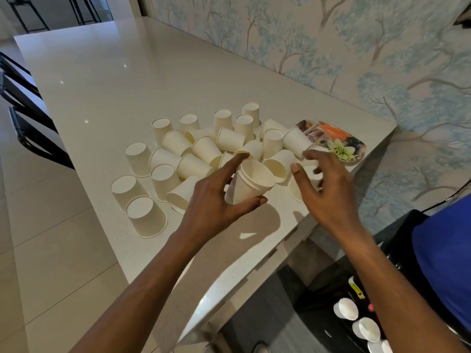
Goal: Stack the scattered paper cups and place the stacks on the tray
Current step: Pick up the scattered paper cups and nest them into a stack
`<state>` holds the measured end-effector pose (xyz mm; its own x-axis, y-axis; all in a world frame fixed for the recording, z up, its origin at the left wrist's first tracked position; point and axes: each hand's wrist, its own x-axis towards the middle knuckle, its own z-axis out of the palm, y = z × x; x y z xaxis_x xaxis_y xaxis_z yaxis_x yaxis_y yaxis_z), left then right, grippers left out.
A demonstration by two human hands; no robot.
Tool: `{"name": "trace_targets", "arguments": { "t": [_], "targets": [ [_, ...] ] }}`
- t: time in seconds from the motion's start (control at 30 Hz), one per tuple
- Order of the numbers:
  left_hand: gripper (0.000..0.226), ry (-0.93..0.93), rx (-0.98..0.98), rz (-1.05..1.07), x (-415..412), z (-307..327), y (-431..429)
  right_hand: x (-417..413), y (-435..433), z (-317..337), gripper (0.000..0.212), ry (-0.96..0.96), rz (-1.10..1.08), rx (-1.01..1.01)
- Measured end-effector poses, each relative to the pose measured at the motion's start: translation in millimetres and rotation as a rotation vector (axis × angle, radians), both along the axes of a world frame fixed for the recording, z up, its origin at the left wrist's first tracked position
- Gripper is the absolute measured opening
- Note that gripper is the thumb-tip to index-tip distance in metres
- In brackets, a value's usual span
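Two nested paper cups (251,183) are gripped mouth-up in the left hand (216,200) for stacking; the right hand (323,187), fingers spread, is empty.

A home dining space: a long white stone table (107,80) against tree-patterned wallpaper (331,47), dark chairs (28,118) on pale floor tiles (51,250)

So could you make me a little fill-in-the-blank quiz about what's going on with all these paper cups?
1. The left hand holds a short stack of cups between thumb and ____.
2. The flowered tray lies at the table's far right, next to the ____.
3. The cup nearest the table's front edge stands ____ down.
4. The right hand reaches over cups with its fingers ____.

Missing words: fingers; wall; upside; spread
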<state>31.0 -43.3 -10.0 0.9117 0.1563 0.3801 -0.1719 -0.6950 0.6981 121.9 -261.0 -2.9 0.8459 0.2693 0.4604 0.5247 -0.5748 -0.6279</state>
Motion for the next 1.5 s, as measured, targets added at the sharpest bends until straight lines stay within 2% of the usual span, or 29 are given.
{"name": "trace_targets", "arguments": {
  "t": [0.07, 0.17, 0.23, 0.37, 0.5, 0.6, 0.7, 0.77, 0.93, 1.07, 1.13, 1.37, 1.5],
  "targets": [
    [0.093, 0.004, -0.001, 0.001, 3.3, 2.6, -1.4, 17.9, -12.7, -5.0, 0.055, 0.016, -0.090, -0.168],
    [0.092, 0.017, 0.003, -0.004, 7.5, 4.2, -4.4, 32.6, -19.4, -19.8, 0.070, 0.156, -0.130, -0.392],
    [0.092, 0.030, 0.002, -0.010, 9.2, 5.3, -7.3, 35.9, -17.7, -28.9, 0.077, 0.208, -0.115, -0.410],
    [0.093, 0.047, 0.010, -0.030, 10.9, 6.9, -11.8, 38.4, -14.7, -39.1, 0.080, 0.263, -0.099, -0.318],
    [0.093, 0.062, 0.013, -0.037, 12.8, 7.1, -12.8, 34.5, -20.8, -31.6, 0.073, 0.227, -0.117, -0.122],
    [0.092, 0.069, 0.010, -0.046, 13.1, 6.7, -14.7, 24.5, -25.4, -12.1, 0.066, 0.204, -0.156, 0.209],
    [0.091, 0.078, 0.023, -0.056, 14.1, 5.8, -18.6, 7.6, -15.0, 11.3, 0.046, 0.350, -0.052, 0.642],
    [0.092, 0.086, 0.026, -0.067, 16.1, 5.6, -22.5, -4.6, -3.6, 18.1, 0.038, 0.410, 0.014, 0.728],
    [0.097, 0.076, 0.036, -0.088, 20.1, 6.1, -27.1, -17.6, 15.1, 6.8, 0.053, 0.448, 0.115, 0.618],
    [0.101, 0.088, 0.026, -0.078, 19.9, 8.0, -28.4, -11.8, 14.9, 4.2, 0.082, 0.339, 0.200, 0.445],
    [0.102, 0.096, 0.019, -0.077, 19.8, 8.6, -28.4, -9.0, 16.1, 5.2, 0.087, 0.308, 0.229, 0.377],
    [0.103, 0.076, -0.060, -0.078, 19.1, 5.0, -29.0, -10.5, 20.8, -10.4, 0.066, 0.312, 0.243, 0.315],
    [0.102, 0.061, -0.079, -0.078, 20.2, 3.3, -30.7, -14.1, 20.7, -20.0, 0.060, 0.268, 0.274, 0.209]
  ]
}}
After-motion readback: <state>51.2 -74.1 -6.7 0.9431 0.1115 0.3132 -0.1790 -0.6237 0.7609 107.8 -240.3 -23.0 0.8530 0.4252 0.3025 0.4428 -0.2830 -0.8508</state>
